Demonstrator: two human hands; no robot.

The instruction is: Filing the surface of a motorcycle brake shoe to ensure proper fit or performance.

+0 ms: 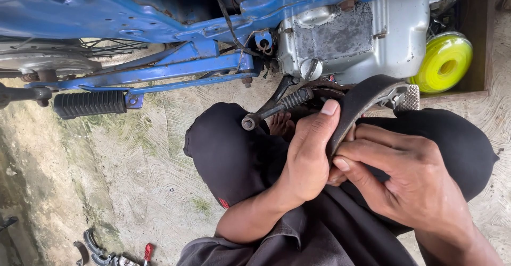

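Both hands are clamping a curved dark brake shoe (357, 104) above the person's dark-trousered knees: the right hand (410, 181) is pinching its lower end, while the left hand (308, 154) is wrapping fingers over its outer face. Just beyond, a black kick lever (277, 106) is angling under the grey engine case (362, 32). Farther off, a blue frame (175, 69) is carrying a ribbed footpeg (89, 104), and a yellow-green spool (443, 61) is sitting at right.
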